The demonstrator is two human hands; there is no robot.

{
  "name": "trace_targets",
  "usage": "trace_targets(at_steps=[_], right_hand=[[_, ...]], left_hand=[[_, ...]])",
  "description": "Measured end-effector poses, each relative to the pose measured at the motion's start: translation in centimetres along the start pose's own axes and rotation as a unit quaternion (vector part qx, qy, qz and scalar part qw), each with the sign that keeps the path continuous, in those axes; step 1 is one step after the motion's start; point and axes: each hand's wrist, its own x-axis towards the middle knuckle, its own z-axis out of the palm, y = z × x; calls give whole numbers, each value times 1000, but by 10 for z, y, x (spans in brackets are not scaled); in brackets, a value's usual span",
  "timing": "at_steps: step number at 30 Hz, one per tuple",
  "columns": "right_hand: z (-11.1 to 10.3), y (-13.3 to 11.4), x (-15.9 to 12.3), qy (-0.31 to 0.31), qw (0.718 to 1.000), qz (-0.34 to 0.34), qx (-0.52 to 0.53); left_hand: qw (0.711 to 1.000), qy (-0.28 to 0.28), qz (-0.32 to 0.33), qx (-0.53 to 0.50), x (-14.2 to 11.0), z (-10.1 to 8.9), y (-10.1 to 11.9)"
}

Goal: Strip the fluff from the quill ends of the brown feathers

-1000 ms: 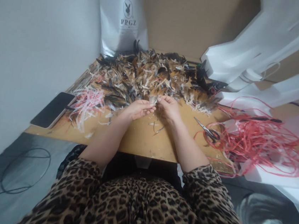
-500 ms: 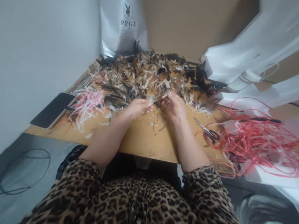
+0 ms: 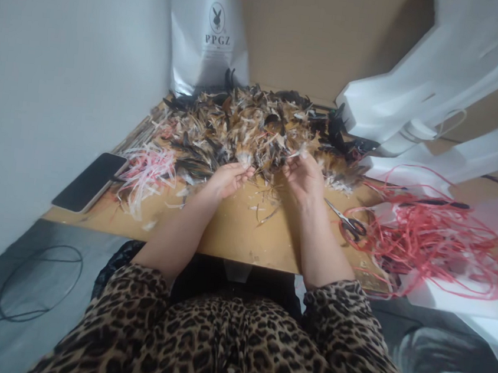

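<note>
A heap of brown, black and white feathers (image 3: 238,120) covers the back of the wooden table. At its front edge my left hand (image 3: 230,180) pinches a small pale feather (image 3: 244,161) between thumb and fingers. My right hand (image 3: 304,179) is a little to the right, its fingers curled together at the heap. A whitish feather tip (image 3: 297,153) shows at those fingertips. Loose feather bits (image 3: 267,203) lie on the table between my wrists.
Scissors (image 3: 349,222) lie right of my right forearm, beside a tangle of red plastic strips (image 3: 439,242). Pink and white strips (image 3: 149,173) and a phone (image 3: 91,182) lie at the left. A silver bag (image 3: 210,46) stands behind the heap. The tabletop's front edge (image 3: 241,261) is near my body.
My right hand has moved to the right, away from my left hand, so the gap between them is wider. My left hand stays almost in place.
</note>
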Motion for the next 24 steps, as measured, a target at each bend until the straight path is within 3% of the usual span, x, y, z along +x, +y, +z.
trace_targets(at_steps=[4, 9, 24], right_hand=[[7, 20, -5, -22, 994, 25, -101], [9, 35, -8, -52, 982, -1, -183], [9, 41, -7, -52, 968, -20, -244]], left_hand=[[999, -34, -1, 27, -2, 0, -4], [994, -88, -10, 63, -3, -1, -8], [994, -72, -5, 85, -5, 4, -9]])
